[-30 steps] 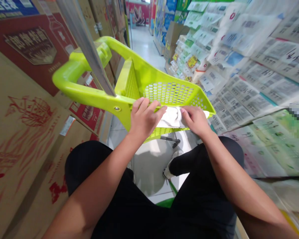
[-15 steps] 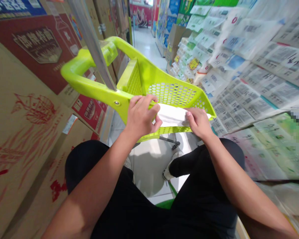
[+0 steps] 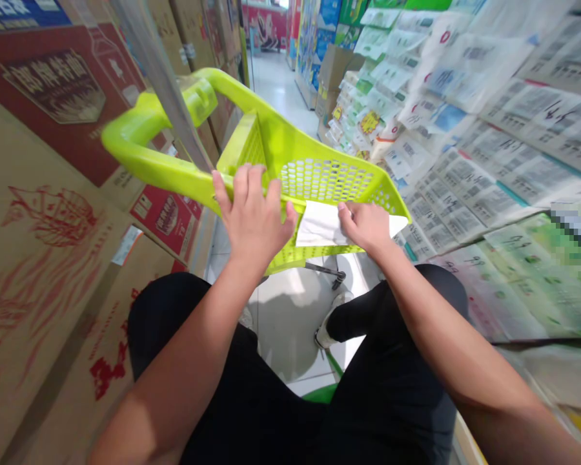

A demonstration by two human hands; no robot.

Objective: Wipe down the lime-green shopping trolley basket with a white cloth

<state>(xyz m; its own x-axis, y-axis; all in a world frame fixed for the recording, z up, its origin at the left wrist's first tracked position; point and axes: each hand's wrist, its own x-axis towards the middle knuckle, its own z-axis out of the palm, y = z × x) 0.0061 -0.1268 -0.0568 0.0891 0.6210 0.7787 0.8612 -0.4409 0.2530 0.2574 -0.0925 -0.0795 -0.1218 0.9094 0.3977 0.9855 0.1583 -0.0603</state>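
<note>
A lime-green plastic shopping cart [image 3: 290, 145] stands before my knees, with perforated basket walls and a grey metal pole [image 3: 167, 84] rising at its handle end. Over its near rim lies a white tissue or cloth [image 3: 319, 226]. My right hand [image 3: 368, 226] is closed on the white piece, thumb on top, against the rim. My left hand [image 3: 256, 216] rests on the rim farther left, its fingers spread and holding nothing. The white piece's left end lies flat beside my left thumb, apart from it.
Stacked cardboard cartons [image 3: 53, 258] line the left side closely. On the right, shelves carry packs wrapped in clear plastic [image 3: 465, 187] with handwritten prices. A tiled aisle [image 3: 275, 77] runs ahead. Something green [image 3: 322, 394] shows under my legs.
My left hand has let go of the white piece, moved left along the rim and spread its fingers. My right hand has shifted left along the piece, baring its right end.
</note>
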